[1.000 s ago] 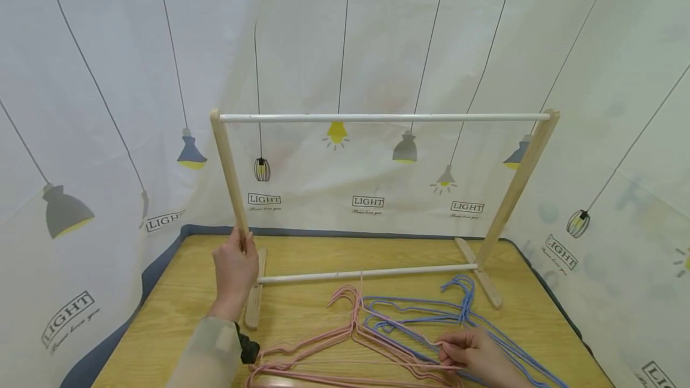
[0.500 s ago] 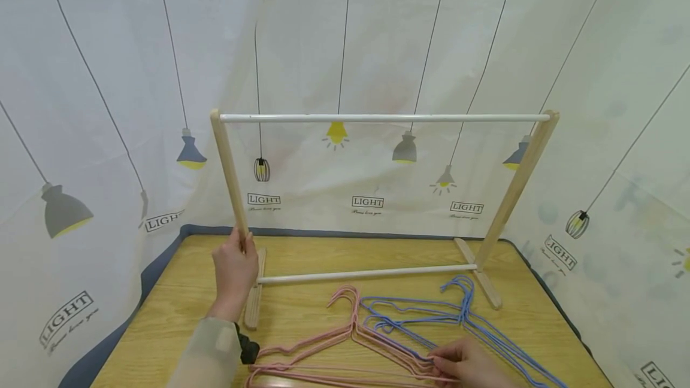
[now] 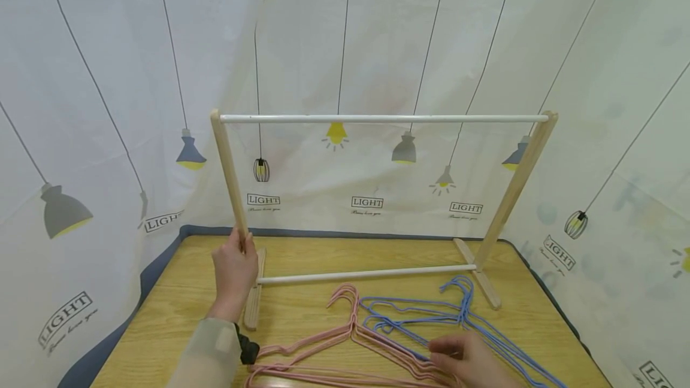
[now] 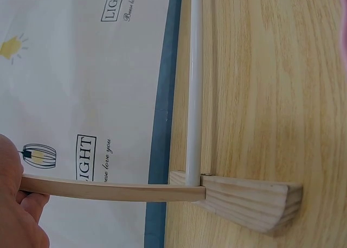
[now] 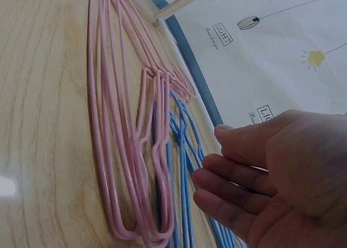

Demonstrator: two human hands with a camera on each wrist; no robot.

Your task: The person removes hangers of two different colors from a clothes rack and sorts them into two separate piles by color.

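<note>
My left hand (image 3: 234,271) grips the lower part of the left wooden upright (image 3: 229,175) of a small clothes rack with white rods. In the left wrist view the fingers (image 4: 33,204) wrap that upright. Several pink wire hangers (image 3: 354,319) lie stacked near the table's front, hooks pointing away. To their right, partly under them, lie several blue wire hangers (image 3: 465,310). Above the right ends of the pink hangers is my right hand (image 3: 469,359). The right wrist view shows its fingers (image 5: 233,185) relaxed and apart, holding nothing.
The rack's top rod (image 3: 377,118) carries no hangers. Its lower rod (image 3: 366,274) runs just behind the hooks, and the right foot (image 3: 487,286) stands beside the blue hangers. A patterned white curtain (image 3: 312,196) hangs behind the wooden table (image 3: 162,322).
My right hand has lowered a pink hanger onto the pink stack and let go of it; its fingers have loosened. The left hand has stayed on the upright.
</note>
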